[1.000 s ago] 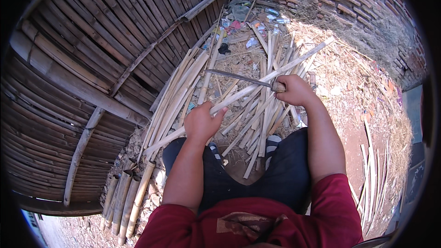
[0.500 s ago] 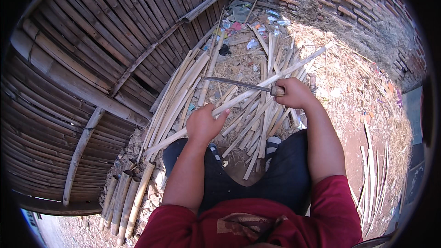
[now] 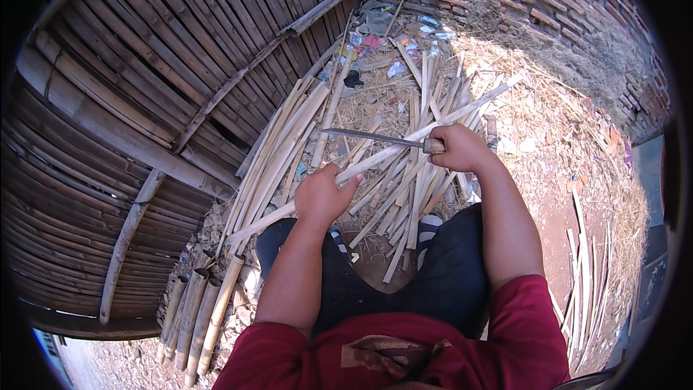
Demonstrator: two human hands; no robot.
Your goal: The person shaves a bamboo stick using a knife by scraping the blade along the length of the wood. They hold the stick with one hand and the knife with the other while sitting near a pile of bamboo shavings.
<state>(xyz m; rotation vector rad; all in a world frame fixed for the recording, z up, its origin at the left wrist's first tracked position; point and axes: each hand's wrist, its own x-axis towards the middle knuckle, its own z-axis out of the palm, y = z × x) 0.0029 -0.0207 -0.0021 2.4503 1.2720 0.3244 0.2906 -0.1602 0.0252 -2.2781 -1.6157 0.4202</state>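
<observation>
My left hand (image 3: 323, 193) is closed around a long pale bamboo strip (image 3: 372, 162), which slants from beside my left knee up to the far right. In my right hand (image 3: 456, 149) is the wooden handle of a long-bladed machete (image 3: 368, 136). The dark blade points left and lies over the strip close to the handle; whether it touches the strip I cannot tell. Below both hands, a pile of split bamboo strips (image 3: 401, 206) covers the ground between and beyond my feet.
A slatted bamboo wall (image 3: 137, 94) rises at the left, with bamboo poles (image 3: 193, 318) standing near its foot. More strips (image 3: 278, 148) lie along it. Scattered litter (image 3: 375, 36) sits before a brick wall (image 3: 538, 0). Thin strips (image 3: 581, 282) rest at the right.
The machete and my right hand have dipped slightly toward me, and the blade has tilted a little. The strip's far end has dropped slightly. My left hand keeps its hold.
</observation>
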